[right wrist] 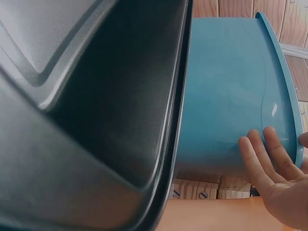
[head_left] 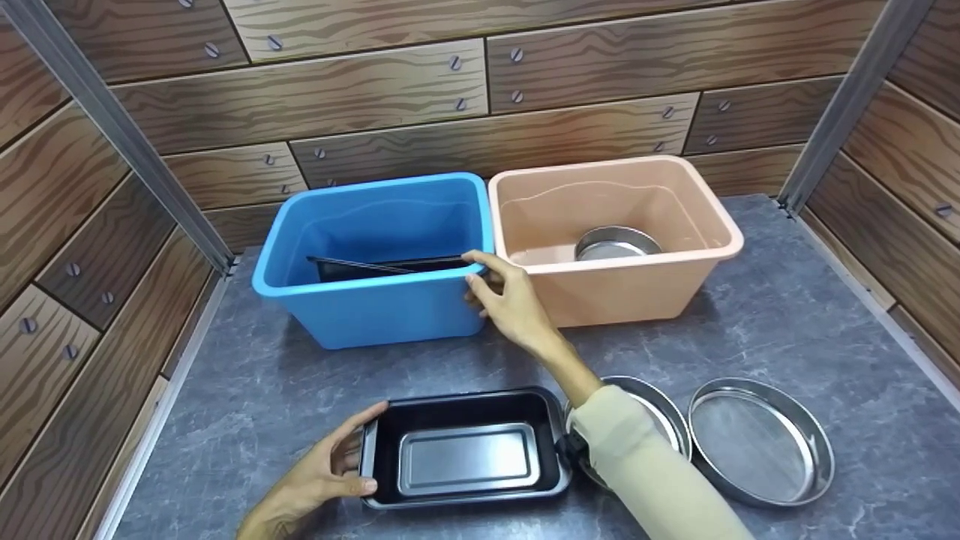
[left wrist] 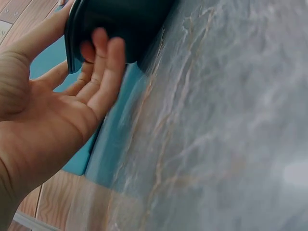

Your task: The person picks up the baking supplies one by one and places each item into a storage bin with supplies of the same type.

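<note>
Looking down from the head view, the left hand (head_left: 330, 469) rests with relaxed fingers against the left end of a black rectangular metal baking pan (head_left: 466, 448) lying on the grey marbled tabletop (head_left: 787, 315), thumb on its rim, not clearly gripping. The right hand (head_left: 504, 296) touches the near right corner of a blue plastic tub (head_left: 375, 307), fingers straight; another dark pan (head_left: 390, 265) lies inside. A peach plastic tub (head_left: 622, 281) stands just beside it, holding a round steel sieve (head_left: 616, 243). Two more steel sieves (head_left: 761, 439) lie beside the pan. The left wrist view shows open fingers (left wrist: 103, 72) touching the pan's rim. The right wrist view shows straight fingers (right wrist: 262, 156) against the blue wall.
</note>
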Motion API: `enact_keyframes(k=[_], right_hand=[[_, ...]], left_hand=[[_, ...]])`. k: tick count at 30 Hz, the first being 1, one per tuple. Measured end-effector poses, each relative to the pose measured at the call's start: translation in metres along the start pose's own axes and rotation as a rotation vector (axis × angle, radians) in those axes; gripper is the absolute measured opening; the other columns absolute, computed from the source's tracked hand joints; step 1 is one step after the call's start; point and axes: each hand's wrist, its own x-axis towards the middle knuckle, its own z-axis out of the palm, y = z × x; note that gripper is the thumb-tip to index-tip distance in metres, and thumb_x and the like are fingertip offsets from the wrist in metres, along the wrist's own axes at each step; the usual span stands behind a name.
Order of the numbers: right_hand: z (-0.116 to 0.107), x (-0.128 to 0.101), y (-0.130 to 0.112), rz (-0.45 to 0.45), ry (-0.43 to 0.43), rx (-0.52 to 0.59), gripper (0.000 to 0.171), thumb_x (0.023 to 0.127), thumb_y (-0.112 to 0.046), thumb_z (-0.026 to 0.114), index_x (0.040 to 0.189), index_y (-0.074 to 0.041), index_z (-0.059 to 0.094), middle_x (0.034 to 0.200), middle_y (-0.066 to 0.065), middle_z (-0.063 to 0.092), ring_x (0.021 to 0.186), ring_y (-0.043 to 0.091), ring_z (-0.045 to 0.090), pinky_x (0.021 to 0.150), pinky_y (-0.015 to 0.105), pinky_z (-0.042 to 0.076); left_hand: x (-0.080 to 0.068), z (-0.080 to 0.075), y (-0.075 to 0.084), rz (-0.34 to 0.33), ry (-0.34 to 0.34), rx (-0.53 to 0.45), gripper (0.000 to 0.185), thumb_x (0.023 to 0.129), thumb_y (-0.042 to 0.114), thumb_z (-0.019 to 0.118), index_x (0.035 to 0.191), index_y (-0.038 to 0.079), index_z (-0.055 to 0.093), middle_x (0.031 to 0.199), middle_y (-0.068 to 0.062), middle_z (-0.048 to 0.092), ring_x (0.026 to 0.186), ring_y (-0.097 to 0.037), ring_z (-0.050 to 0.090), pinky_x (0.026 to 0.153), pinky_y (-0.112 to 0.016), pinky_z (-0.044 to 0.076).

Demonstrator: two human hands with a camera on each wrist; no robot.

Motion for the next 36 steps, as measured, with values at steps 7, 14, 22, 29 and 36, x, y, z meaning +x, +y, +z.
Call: enact_keyframes(k=[7, 14, 22, 29, 36], right_hand=[[-0.001, 0.0, 0.003, 0.01, -0.013, 0.027, 0.033, 0.098, -0.003, 0.055, 0.131, 0.0, 0.056, 0.087, 0.033, 0.065, 0.08, 0.05, 0.063, 0.067, 0.061, 0.055], [-0.001, -0.001, 0.004, 0.021, -0.014, 0.032, 0.033, 0.098, -0.003, 0.054, 0.131, 0.0, 0.056, 0.088, 0.033, 0.064, 0.081, 0.05, 0.063, 0.068, 0.061, 0.055], [-0.001, 0.0, 0.003, -0.005, -0.01, -0.002, 0.032, 0.099, -0.004, 0.054, 0.131, 0.0, 0.057, 0.087, 0.032, 0.065, 0.079, 0.046, 0.065, 0.06, 0.034, 0.059], [-0.001, 0.0, 0.003, 0.005, -0.014, 0.01, 0.032, 0.099, -0.004, 0.054, 0.131, -0.001, 0.056, 0.087, 0.032, 0.064, 0.08, 0.049, 0.064, 0.068, 0.059, 0.055], [-0.001, -0.001, 0.0, 0.001, 0.001, -0.03, 0.032, 0.098, -0.003, 0.054, 0.13, -0.001, 0.058, 0.085, 0.029, 0.066, 0.069, 0.021, 0.064, 0.06, 0.035, 0.058]], left_hand=[[-0.001, 0.003, 0.001, -0.006, 0.009, -0.001, 0.078, 0.093, 0.005, 0.063, 0.155, 0.027, 0.022, 0.164, -0.003, 0.007, 0.147, -0.034, 0.016, 0.114, -0.052, 0.029], [-0.003, 0.005, 0.001, 0.012, 0.007, -0.029, 0.081, 0.092, 0.001, 0.063, 0.156, 0.023, 0.019, 0.164, -0.006, 0.005, 0.146, -0.035, 0.019, 0.111, -0.045, 0.037], [-0.004, 0.007, 0.005, 0.023, 0.016, -0.066, 0.085, 0.088, -0.002, 0.064, 0.156, 0.021, 0.019, 0.164, -0.007, 0.006, 0.144, -0.033, 0.026, 0.106, -0.04, 0.041], [-0.005, 0.007, 0.007, 0.084, -0.024, -0.142, 0.09, 0.085, -0.01, 0.061, 0.157, 0.015, 0.013, 0.16, -0.021, 0.015, 0.132, -0.047, 0.041, 0.1, -0.052, 0.047], [-0.007, 0.007, 0.014, 0.1, 0.005, -0.152, 0.088, 0.086, -0.008, 0.062, 0.157, 0.015, 0.015, 0.159, -0.02, 0.017, 0.126, -0.05, 0.046, 0.096, -0.052, 0.049]])
